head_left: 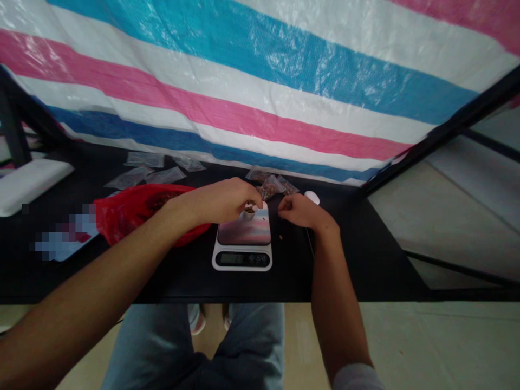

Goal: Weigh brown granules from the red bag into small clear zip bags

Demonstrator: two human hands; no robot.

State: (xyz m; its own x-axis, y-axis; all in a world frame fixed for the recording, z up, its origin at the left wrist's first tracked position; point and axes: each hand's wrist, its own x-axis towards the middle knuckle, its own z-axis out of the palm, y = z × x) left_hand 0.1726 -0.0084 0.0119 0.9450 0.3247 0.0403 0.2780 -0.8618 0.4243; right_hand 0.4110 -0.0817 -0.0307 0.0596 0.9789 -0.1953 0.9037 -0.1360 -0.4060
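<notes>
A white kitchen scale (242, 261) with a shiny metal plate stands on the black table in front of me. On its plate is a small pale cup (249, 213) with brown bits inside. My left hand (235, 197) hangs over the plate at the cup, fingers bent and closed; whether they pinch anything is hidden. Just right of the scale, my right hand (298, 209) has its fingers curled together low over the table, and I cannot see what is in them. A small brown piece (280, 237) lies on the table between scale and right hand.
Left of the scale lies an open red plastic bag (122, 216) with brown contents. Flat clear zip bags (146, 159) lie behind it; filled zip bags (271, 187) lie behind the scale. A white round object (312, 197) sits by my right hand. A striped sheet (260, 92) hangs behind.
</notes>
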